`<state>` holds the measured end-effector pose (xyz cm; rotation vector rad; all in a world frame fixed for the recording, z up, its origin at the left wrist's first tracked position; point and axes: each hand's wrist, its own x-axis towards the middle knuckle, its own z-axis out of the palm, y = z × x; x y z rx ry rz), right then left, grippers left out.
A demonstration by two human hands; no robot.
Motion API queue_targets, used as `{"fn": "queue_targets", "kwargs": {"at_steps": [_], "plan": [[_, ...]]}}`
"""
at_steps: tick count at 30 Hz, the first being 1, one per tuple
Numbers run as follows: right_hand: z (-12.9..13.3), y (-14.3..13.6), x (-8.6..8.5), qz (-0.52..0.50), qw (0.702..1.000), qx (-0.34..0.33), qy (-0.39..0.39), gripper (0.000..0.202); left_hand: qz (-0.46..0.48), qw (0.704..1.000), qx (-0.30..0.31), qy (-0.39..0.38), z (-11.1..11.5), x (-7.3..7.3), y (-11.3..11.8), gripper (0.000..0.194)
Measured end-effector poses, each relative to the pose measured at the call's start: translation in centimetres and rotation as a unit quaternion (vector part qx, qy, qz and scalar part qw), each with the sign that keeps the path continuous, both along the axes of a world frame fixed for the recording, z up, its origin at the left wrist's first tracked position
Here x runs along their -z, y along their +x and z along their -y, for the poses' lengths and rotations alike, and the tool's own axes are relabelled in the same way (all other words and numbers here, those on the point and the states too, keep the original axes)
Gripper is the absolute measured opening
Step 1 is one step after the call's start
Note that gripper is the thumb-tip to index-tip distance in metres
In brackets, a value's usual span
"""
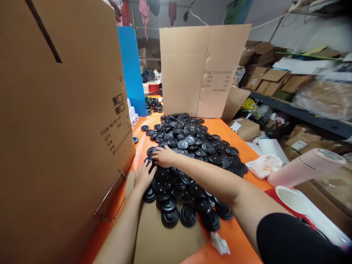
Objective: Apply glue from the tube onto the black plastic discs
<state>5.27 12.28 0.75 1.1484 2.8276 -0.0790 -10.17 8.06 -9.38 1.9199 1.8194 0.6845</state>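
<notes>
Soft diffuse light, sheen on orange table (228, 131), glints on black discs (183, 144), right edge blurred, stretched

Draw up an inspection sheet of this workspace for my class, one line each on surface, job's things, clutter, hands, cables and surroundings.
Surface: orange table, with a flat cardboard sheet under the near part of the pile.
Job's things: black discs, heaped loosely and overlapping.
Clutter: crumpled white tissue near the front; pink bottle at the right.
Hands: left hand and right hand close together at the pile's left side; whether either grips a disc cannot be told.
Cables: nothing seen on the table; a white cord hangs behind, type unclear.
Surroundings: large printed carton at left, another carton behind the pile, laden shelf at right.
</notes>
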Motion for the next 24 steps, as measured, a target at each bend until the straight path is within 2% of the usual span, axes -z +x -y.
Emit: {"fn": "queue_targets", "kwargs": {"at_steps": [4,6,9,11,12,14,17,21,24], "plan": [[6.1,3.1,-2.0,-0.050,0.998,0.014,0.037,0.041,0.022,1.000,0.014,-0.016,1.0,0.1,1.9,0.056],[10.2,4.4,-2.2,-0.094,0.994,0.025,0.041,0.041,0.039,0.999,0.017,-0.017,2.4,-0.1,2.1,0.055],[16.4,5.2,-0.6,-0.134,0.991,0.008,0.009,0.040,0.063,0.998,-0.002,0.005,6.1,-0.4,0.4,0.051],[19.6,4.9,1.5,-0.156,0.988,0.009,-0.011,0.039,0.073,0.995,-0.059,0.024,9.5,-0.2,-1.8,0.052],[20.8,4.6,2.6,-0.167,0.986,0.006,-0.018,0.039,0.086,0.990,-0.106,0.026,11.3,-0.1,-3.1,0.053],[22.3,3.5,4.8,-0.183,0.982,-0.033,-0.033,0.042,0.213,0.952,-0.220,-0.014,14.6,0.3,-5.2,0.055],[22.9,2.0,6.6,-0.195,0.976,-0.079,-0.055,0.047,0.335,0.896,-0.279,-0.086,17.8,0.1,-6.4,0.060],[22.5,1.4,6.9,-0.215,0.974,-0.014,-0.064,0.047,0.446,0.827,-0.312,-0.140,18.5,-1.4,-5.7,0.069],[22.3,1.8,6.9,-0.236,0.969,0.047,-0.054,0.043,0.488,0.785,-0.338,-0.175,18.1,-2.5,-4.9,0.062]]}}
